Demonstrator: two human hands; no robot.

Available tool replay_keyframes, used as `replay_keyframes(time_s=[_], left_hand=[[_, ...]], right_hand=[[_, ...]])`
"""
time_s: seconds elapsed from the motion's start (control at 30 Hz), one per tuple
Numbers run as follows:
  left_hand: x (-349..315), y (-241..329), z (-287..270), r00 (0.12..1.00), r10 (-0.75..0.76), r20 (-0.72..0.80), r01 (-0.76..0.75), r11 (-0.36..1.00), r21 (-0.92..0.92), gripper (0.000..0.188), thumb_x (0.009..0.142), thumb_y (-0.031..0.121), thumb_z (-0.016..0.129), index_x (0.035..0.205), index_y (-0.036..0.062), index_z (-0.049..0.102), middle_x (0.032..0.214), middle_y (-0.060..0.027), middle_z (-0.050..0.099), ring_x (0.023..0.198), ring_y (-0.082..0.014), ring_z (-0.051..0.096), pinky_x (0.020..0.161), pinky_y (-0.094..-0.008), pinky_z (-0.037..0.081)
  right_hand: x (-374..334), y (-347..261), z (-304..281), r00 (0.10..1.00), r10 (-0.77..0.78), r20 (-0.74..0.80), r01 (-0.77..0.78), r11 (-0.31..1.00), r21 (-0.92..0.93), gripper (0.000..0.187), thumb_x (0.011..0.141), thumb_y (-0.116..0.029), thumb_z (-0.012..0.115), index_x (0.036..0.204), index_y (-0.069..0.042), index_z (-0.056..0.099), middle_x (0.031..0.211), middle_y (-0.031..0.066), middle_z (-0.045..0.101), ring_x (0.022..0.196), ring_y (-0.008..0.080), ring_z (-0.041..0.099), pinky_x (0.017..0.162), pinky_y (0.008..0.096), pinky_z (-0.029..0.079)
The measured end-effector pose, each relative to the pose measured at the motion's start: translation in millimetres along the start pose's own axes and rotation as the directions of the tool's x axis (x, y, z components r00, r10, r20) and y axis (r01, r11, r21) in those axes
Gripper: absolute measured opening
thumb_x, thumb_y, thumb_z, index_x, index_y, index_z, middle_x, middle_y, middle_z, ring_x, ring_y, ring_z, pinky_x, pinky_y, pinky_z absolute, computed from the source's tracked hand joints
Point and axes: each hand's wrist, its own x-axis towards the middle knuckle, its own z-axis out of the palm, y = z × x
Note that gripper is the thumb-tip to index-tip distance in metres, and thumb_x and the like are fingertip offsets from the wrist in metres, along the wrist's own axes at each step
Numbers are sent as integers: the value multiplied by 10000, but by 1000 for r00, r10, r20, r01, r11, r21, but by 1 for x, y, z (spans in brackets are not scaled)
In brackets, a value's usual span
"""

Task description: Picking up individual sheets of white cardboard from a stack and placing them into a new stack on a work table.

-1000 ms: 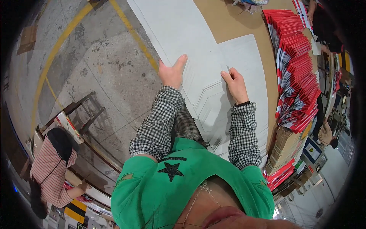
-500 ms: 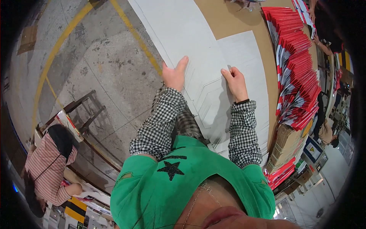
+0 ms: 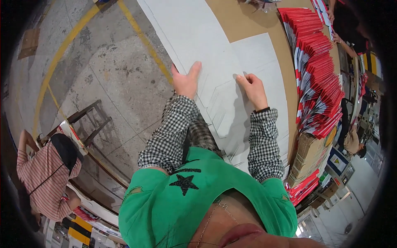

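My left hand (image 3: 185, 80) lies flat with fingers spread on the near edge of a stack of large white flat sheets (image 3: 215, 53) on a brown table (image 3: 252, 20). My right hand (image 3: 253, 88) rests on the same white sheets a little to the right, fingers curled down with the fingertips pressing or pinching a sheet edge. Both forearms wear black-and-white checked sleeves. The sheets show faint die-cut fold lines.
A long fanned row of red-and-white flat cartons (image 3: 318, 70) lies along the table's right side. A person in a striped shirt (image 3: 43, 177) bends at lower left beside a wooden stool (image 3: 89, 120). Concrete floor with a yellow line (image 3: 140, 37) lies left. Other people stand far right.
Both hands have slid slightly along the white sheets; the left hand stays flat and the right hand keeps its fingertips on the sheet.
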Motion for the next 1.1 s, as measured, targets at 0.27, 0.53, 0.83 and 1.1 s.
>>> replay_keyframes(time_s=[0.27,0.53,0.83,1.1], left_hand=[[-12,-14,4,995,-43,85,59,979,-197,571,721,126,711,1176,-50,415,1092,-135,558,977,-209,547,844,-307,437],[-12,-10,3,993,-78,93,94,978,-183,486,731,121,702,1124,-49,471,1059,-119,580,960,-189,552,827,-296,440],[-6,-16,3,990,-90,109,107,981,-164,487,732,141,709,1115,-50,477,1050,-115,585,950,-186,555,842,-293,428],[-6,-13,1,989,-79,125,108,963,-248,420,749,138,695,1077,-52,512,996,-96,609,902,-165,570,813,-285,443]], right_hand=[[-6,10,-4,990,126,68,-130,990,61,316,790,-281,655,647,-80,457,602,-70,386,564,37,314,491,209,263],[-22,4,2,996,49,-74,-32,975,221,334,769,-208,684,600,-92,420,598,-81,364,565,31,291,487,201,237],[-28,-19,-12,1000,23,-13,-20,982,188,281,752,-231,692,675,-47,494,624,-58,435,577,35,364,505,192,300],[-38,-25,-23,991,101,86,-116,974,197,239,753,-220,692,750,-63,512,708,-37,492,645,47,414,570,192,342]])
